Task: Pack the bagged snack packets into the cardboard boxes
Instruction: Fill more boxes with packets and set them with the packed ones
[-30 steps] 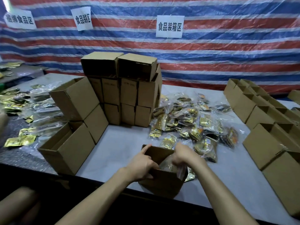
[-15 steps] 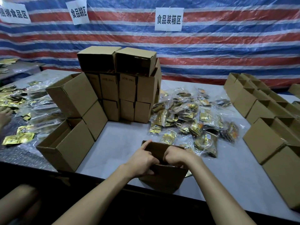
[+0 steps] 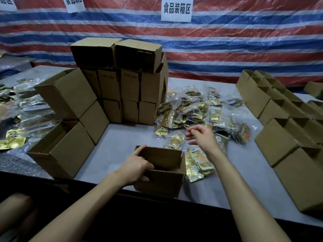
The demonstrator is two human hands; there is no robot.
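Reading 食品装箱区, sign (image 3: 176, 8) above cardboard boxes (image 3: 129, 88)

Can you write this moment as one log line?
left hand: grips box rim | right hand: empty, over snack bags

**Left grip** (image 3: 138, 169): some fingertips are hidden inside the open box (image 3: 162, 182). The box's dim interior leaves its contents unclear. **Right grip** (image 3: 201, 135): blurred, with soft finger outlines. The print on the bagged packets (image 3: 197, 109) is too small to read. The two far-left signs (image 3: 75, 4) are cut by the top edge. The right-hand boxes (image 3: 300, 180) and a tan shape (image 3: 12, 206) at near left run off frame.
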